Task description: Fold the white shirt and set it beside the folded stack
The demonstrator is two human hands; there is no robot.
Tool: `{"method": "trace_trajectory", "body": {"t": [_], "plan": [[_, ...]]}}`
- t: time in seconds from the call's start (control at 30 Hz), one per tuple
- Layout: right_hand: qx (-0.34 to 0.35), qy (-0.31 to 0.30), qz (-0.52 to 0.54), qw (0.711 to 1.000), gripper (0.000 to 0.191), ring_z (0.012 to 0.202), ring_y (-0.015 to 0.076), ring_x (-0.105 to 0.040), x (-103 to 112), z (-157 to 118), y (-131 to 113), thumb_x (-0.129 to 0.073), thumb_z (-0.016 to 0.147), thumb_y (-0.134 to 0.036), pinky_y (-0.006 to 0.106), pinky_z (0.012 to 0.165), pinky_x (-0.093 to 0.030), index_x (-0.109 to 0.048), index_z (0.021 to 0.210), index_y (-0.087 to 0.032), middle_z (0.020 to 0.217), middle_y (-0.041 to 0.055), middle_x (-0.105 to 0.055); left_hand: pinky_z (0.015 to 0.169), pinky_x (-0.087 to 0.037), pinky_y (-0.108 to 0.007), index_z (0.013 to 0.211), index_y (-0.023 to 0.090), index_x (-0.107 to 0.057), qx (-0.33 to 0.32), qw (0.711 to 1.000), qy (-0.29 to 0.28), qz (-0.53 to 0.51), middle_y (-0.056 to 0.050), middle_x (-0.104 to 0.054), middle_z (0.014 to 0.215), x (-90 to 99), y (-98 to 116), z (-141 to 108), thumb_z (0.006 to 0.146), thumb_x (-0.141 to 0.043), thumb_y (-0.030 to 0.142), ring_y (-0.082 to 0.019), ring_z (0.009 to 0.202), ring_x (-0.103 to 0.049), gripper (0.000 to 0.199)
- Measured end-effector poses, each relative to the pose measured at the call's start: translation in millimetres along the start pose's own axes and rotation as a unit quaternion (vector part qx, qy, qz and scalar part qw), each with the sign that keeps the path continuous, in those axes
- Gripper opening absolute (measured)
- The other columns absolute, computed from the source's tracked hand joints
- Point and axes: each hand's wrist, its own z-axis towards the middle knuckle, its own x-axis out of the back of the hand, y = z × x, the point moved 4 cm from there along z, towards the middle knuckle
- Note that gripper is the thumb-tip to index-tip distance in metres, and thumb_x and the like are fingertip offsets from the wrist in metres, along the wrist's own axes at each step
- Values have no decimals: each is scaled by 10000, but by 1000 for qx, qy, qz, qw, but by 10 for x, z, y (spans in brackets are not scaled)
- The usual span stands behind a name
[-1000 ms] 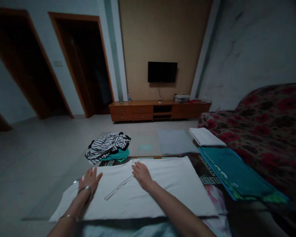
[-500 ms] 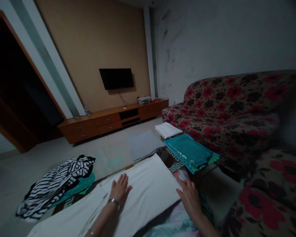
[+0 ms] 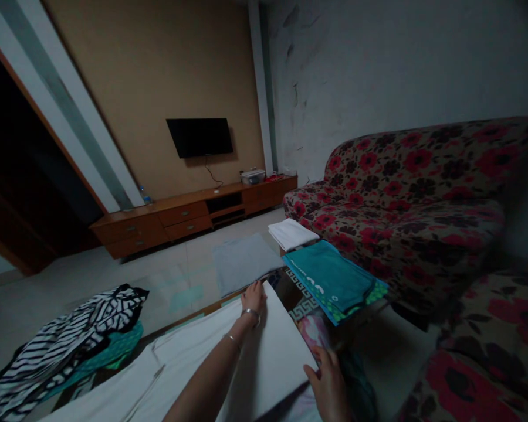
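A large white garment [image 3: 193,357] lies spread and partly folded across the low table in front of me. At its far corner, the fingers of my left hand [image 3: 254,302], with bangles on the wrist, are bent over the cloth's edge. My right hand [image 3: 330,375] has the garment's right edge between thumb and fingers. Beneath and beside that edge shows a pink-and-white patterned cloth [image 3: 312,331]. Just beyond my right hand rests a folded teal garment [image 3: 330,272] with white print.
A black-and-white striped garment [image 3: 83,328] is heaped at the left over a teal cloth [image 3: 101,354]. Folded grey cloth [image 3: 246,261] and white cloth [image 3: 293,233] lie at the far side. A floral sofa [image 3: 405,193] stands right; a wooden TV cabinet [image 3: 185,217] is behind.
My left hand has gone from lying flat mid-garment to the far corner, its fingers now bent. My right hand stays at the right edge, slightly nearer me. The view has shifted a little.
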Motion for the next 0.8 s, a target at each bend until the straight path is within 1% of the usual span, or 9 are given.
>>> {"method": "trace_trajectory", "body": {"t": [0.07, 0.13, 0.23, 0.3, 0.37, 0.47, 0.57, 0.67, 0.8], "plan": [[-32, -1, 40, 999, 321, 844, 228, -625, 49, 13, -34, -507, 758, -264, 320, 701, -539, -619, 1049, -188, 982, 95, -588, 1063, -291, -496, 1334, 147, -443, 37, 999, -7, -24, -169, -455, 1375, 48, 12, 173, 920, -428, 232, -287, 1301, -382, 423], [-62, -11, 63, 996, 399, 796, 224, -626, 91, 39, -50, -524, 718, -256, 313, 653, -534, -625, 1099, -187, 996, 99, -602, 1007, -376, -489, 1262, 142, -498, 54, 996, -31, -56, -144, -513, 1290, 79, 24, 329, 905, -502, 277, -275, 1208, -472, 382], [-107, -53, 93, 988, 499, 621, 199, -597, 126, 81, -16, -557, 650, -253, 300, 552, -504, -637, 1137, -183, 877, 71, -649, 887, -494, -434, 1195, 150, -542, 47, 988, -91, -119, -92, -558, 1202, 75, 61, 492, 884, -558, 357, -225, 1052, -566, 374], [-142, -94, 114, 979, 516, 523, 182, -564, 139, 93, 19, -576, 618, -262, 292, 520, -488, -658, 1121, -184, 751, 37, -665, 836, -521, -394, 1158, 143, -567, 33, 977, -135, -160, -74, -577, 1161, 56, 78, 552, 882, -560, 368, -220, 997, -586, 356], [-165, -127, 134, 969, 465, 547, 190, -594, 162, 91, 20, -584, 613, -266, 286, 553, -499, -691, 1059, -187, 730, 36, -687, 794, -533, -365, 1120, 131, -583, 20, 965, -179, -192, -63, -595, 1110, 39, 63, 589, 884, -556, 367, -208, 948, -599, 335], [-140, -151, 142, 968, 332, 679, 204, -638, 217, 84, -62, -567, 649, -235, 277, 631, -509, -727, 937, -196, 841, 62, -709, 633, -519, -268, 1007, 110, -599, 0, 946, -231, -229, -28, -617, 897, 34, -20, 638, 865, -590, 331, -128, 732, -595, 263], [-100, -167, 123, 973, 277, 668, 184, -619, 233, 64, -122, -540, 683, -205, 263, 629, -495, -734, 882, -204, 848, 57, -697, 480, -383, -184, 854, 110, -602, -21, 931, -243, -272, 47, -548, 649, 42, -118, 705, 696, -733, 249, -67, 516, -475, 247], [-108, -150, 114, 976, 288, 749, 201, -640, 203, 30, -42, -539, 706, -214, 263, 665, -504, -727, 922, -185, 892, 73, -699, 476, -332, -181, 783, 119, -605, -33, 915, -248, -316, 64, -525, 585, 23, -164, 772, 533, -765, 202, -61, 486, -439, 308], [-131, -133, 119, 975, 333, 842, 232, -658, 125, -30, 129, -559, 709, -240, 278, 722, -522, -715, 994, -168, 959, 91, -707, 538, -366, -198, 807, 131, -635, -39, 900, -243, -359, 27, -594, 664, -6, -135, 824, 476, -726, 187, -87, 558, -486, 348]]}}
